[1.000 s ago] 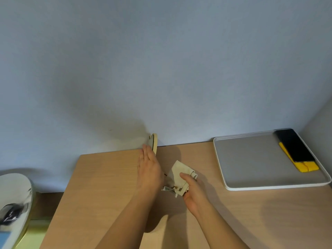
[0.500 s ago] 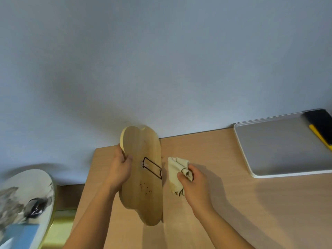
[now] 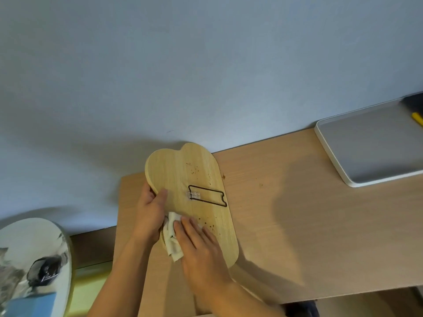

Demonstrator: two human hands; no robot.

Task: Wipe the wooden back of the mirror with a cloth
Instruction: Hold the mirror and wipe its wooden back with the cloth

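The mirror (image 3: 183,177) shows its cloud-shaped wooden back, lying tilted over the left end of the wooden table (image 3: 286,213). A black wire stand (image 3: 208,195) is clipped across the back, and dark specks dot the wood above and below it. My left hand (image 3: 150,213) grips the mirror's left edge, thumb on the wood. My right hand (image 3: 199,245) presses a crumpled white cloth (image 3: 171,241) flat against the lower left part of the back. Most of the cloth is hidden under my fingers.
A white tray (image 3: 343,172) sits at the table's back right with a yellow and black object (image 3: 417,117) at its far edge. A round patterned surface (image 3: 29,259) holding a dark object lies off the table at lower left. A blue-grey wall rises behind the table.
The mirror has swung from nearly edge-on to face me with its wooden back. My right hand has carried the cloth from beside the mirror onto its lower back.
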